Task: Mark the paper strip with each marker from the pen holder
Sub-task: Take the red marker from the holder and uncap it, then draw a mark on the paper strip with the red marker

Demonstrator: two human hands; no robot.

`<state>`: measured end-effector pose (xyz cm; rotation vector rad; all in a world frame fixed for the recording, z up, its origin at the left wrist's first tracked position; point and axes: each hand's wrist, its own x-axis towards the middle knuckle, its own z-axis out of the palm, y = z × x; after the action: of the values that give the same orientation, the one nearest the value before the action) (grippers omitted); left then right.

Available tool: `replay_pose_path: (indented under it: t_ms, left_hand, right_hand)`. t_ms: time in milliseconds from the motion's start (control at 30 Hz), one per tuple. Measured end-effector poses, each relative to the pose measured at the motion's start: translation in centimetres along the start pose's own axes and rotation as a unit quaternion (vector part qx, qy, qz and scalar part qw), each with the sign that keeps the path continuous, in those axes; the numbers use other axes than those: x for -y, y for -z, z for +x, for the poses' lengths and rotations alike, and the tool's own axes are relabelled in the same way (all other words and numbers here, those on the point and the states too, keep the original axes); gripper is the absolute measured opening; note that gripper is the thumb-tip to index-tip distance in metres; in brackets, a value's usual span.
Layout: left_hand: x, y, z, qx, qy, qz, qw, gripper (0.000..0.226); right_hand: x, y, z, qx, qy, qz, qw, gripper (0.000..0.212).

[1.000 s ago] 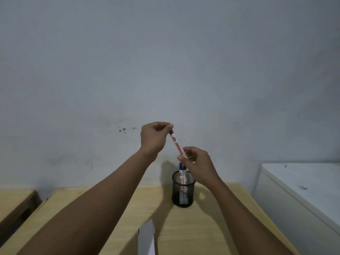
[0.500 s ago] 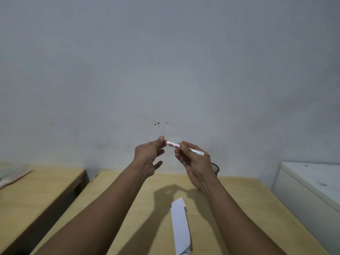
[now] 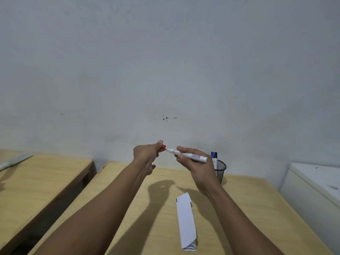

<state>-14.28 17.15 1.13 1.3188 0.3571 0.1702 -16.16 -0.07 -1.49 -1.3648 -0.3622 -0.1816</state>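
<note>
Gripping the light, stiff red marker [image 3: 187,155] mid-barrel above the tabletop [image 3: 239,208], the right hand [image 3: 195,166] steadies it while the left hand [image 3: 147,155] pinches what looks like its cap [image 3: 163,147], just off the tip.

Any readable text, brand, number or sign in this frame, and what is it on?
Nothing can be read.
Red marker in the right hand: printing along the white barrel, too small and blurred to read.
Markers in the pen holder: print too small to read.
Paper strip: a small dark mark at its far left edge, no words.
</note>
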Motion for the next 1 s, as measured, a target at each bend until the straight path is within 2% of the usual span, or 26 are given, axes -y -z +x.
replay_pose_path:
  t_ms: [67, 133, 233, 333, 433, 667, 733, 833, 867, 900, 933, 1000]
  left_hand:
    - [1.4, 0.9, 1.0, -0.014, -0.082, 0.04, 0.996, 0.018]
    - [3.4, 1.8, 1.8, -0.011, -0.164, 0.136, 0.977, 0.013]
    - [6.0, 2.9, 2.7, -0.024, -0.229, 0.369, 0.901, 0.013]
    - [8.4, 4.0, 3.4, -0.009, -0.261, 0.465, 0.846, 0.015]
    - [12.1, 4.2, 4.0, 0.027, -0.226, 0.542, 0.809, 0.027]
    - [12.2, 4.6, 3.3, 0.017, -0.226, 0.544, 0.808, 0.031]
    - [12.4, 4.8, 3.1, 0.002, -0.244, 0.565, 0.789, 0.037]
    - [13.0, 4.8, 1.4, -0.045, -0.377, 0.564, 0.733, 0.043]
    - [12.9, 4.6, 0.3, -0.033, -0.418, 0.547, 0.725, 0.042]
    - [13.0, 4.3, -1.0, 0.013, -0.436, 0.539, 0.721, 0.042]
    - [13.1, 4.1, -2.2, 0.073, -0.434, 0.542, 0.716, 0.045]
    - [13.5, 3.6, -4.4, 0.195, -0.375, 0.566, 0.708, 0.057]
  right_hand:
    - [-0.5, 0.9, -0.6, 0.002, -0.001, -0.013, 1.0, 0.019]
    - [-1.1, 1.5, -1.1, -0.012, -0.008, -0.006, 1.0, 0.02]
    - [-1.9, 2.4, -0.9, -0.042, -0.011, -0.024, 0.999, 0.025]
    - [-2.5, 3.0, -1.8, -0.047, -0.014, -0.016, 0.999, 0.023]
    - [-5.2, 4.2, -2.5, -0.044, -0.032, -0.025, 0.998, 0.019]
    - [-5.1, 4.6, -2.8, -0.052, -0.057, 0.004, 0.997, 0.018]
    - [-5.3, 4.7, -2.6, -0.057, -0.066, -0.01, 0.996, 0.022]
    - [-5.8, 5.0, -2.3, -0.062, -0.069, -0.027, 0.995, 0.019]
    - [-5.9, 5.0, -2.2, -0.061, -0.074, -0.029, 0.995, 0.014]
    - [-6.1, 5.0, -2.2, -0.063, -0.082, -0.036, 0.994, 0.01]
    - [-6.4, 4.9, -2.3, -0.065, -0.092, -0.043, 0.993, 0.008]
    - [-7.1, 4.7, -2.3, -0.067, -0.111, -0.054, 0.99, 0.011]
